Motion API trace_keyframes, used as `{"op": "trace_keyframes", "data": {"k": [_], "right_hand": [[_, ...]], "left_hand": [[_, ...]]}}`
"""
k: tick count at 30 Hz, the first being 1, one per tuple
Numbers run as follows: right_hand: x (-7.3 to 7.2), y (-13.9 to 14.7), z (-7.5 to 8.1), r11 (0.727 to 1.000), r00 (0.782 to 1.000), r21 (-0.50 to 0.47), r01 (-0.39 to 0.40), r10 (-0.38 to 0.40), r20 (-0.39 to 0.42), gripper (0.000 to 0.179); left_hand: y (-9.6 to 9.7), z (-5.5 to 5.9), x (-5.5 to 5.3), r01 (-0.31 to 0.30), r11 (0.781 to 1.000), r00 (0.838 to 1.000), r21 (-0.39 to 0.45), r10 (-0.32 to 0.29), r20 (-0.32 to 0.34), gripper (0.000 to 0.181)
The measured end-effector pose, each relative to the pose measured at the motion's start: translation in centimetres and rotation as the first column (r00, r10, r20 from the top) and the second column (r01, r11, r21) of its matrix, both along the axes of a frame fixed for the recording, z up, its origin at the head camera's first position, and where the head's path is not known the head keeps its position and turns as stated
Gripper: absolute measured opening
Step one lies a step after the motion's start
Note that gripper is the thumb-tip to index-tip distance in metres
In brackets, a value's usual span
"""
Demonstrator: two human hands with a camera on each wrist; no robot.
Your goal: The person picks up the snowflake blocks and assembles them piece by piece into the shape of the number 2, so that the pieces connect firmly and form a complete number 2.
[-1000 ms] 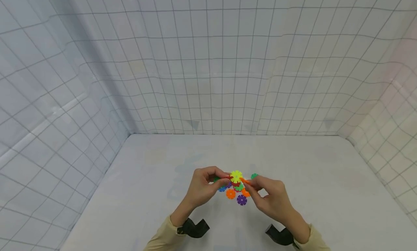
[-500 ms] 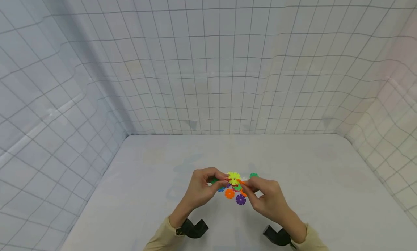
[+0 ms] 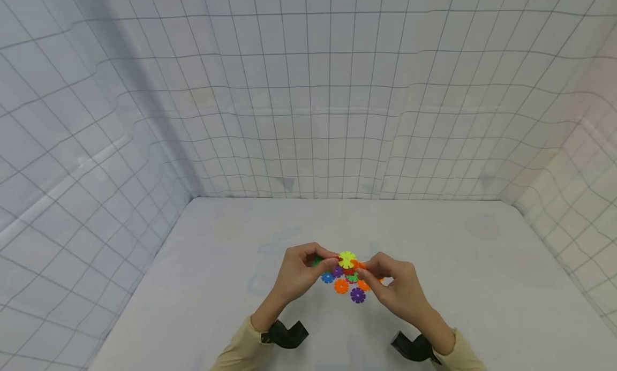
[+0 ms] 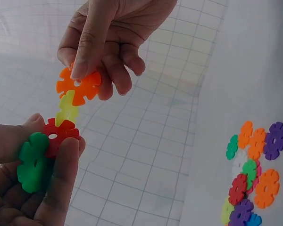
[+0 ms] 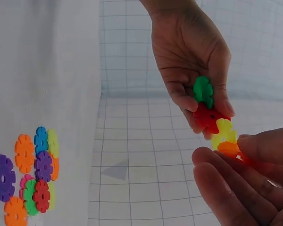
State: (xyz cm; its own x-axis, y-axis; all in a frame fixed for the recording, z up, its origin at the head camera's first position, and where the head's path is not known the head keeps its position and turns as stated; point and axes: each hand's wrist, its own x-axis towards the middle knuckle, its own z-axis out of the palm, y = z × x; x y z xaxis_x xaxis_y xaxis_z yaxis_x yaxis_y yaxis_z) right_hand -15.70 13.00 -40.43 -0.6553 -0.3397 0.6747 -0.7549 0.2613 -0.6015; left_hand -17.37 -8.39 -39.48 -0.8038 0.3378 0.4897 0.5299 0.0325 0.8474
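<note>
Low in the middle of the head view, I see the left hand (image 3: 300,273) pinching a red disc (image 4: 62,138) and the right hand (image 3: 399,287) an orange disc (image 4: 88,86), a yellow disc (image 4: 66,112) between them, all likely light, stiff and slick, best pinched near the rim.

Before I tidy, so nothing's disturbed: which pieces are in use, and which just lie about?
Held, apparently in use: green disc, red disc, yellow disc, orange disc.
Lying about: purple discs, loose orange discs, loose green discs, blue disc, loose red disc, loose yellow disc, pink disc, pale disc.
</note>
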Motion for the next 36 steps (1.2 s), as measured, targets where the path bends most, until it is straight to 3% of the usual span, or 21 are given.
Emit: {"op": "trace_keyframes", "data": {"k": [4,10,12,19,24,29,32,36], "right_hand": [[0.9,-0.5,1.7,1.000,1.000,0.000,0.012,-0.012,0.016,0.026],[0.8,-0.3,1.4,1.000,0.998,0.005,0.010,-0.011,0.066,0.024],[0.7,-0.3,1.3,1.000,0.997,0.001,0.005,-0.005,0.080,0.024],[0.6,0.0,1.2,1.000,0.994,0.001,-0.005,0.005,0.107,0.023],[0.1,0.5,0.8,0.999,0.992,0.051,-0.014,0.008,0.124,0.021],[-1.9,2.6,-1.2,0.994,0.984,0.099,0.045,-0.061,0.167,0.022],[-3.3,4.1,-2.5,0.986,0.964,0.123,0.112,-0.138,0.225,0.016],[-4.6,5.4,-4.0,0.948,0.916,0.280,0.150,-0.240,0.323,0.008]], "left_hand": [[0.0,-0.4,-0.3,-0.017,1.000,1.000,-0.016,0.017,-0.017,0.004],[-0.4,-2.8,-1.6,-0.024,1.000,0.999,-0.015,0.024,0.037,0.007],[-0.5,-2.9,-1.7,-0.019,1.000,0.997,-0.014,0.020,0.072,0.007],[-0.6,-2.5,-1.5,-0.024,0.997,0.988,-0.067,0.034,0.151,0.009],[-0.5,-0.8,-0.7,-0.053,0.994,0.994,-0.098,0.062,0.091,0.007],[-0.6,0.6,-0.2,-0.082,0.992,0.993,-0.094,0.090,0.082,0.006],[-0.7,0.7,-0.1,-0.083,0.993,0.991,-0.085,0.092,0.098,0.006],[-0.8,0.4,-0.2,-0.079,0.995,0.987,-0.061,0.086,0.135,0.006]]}}
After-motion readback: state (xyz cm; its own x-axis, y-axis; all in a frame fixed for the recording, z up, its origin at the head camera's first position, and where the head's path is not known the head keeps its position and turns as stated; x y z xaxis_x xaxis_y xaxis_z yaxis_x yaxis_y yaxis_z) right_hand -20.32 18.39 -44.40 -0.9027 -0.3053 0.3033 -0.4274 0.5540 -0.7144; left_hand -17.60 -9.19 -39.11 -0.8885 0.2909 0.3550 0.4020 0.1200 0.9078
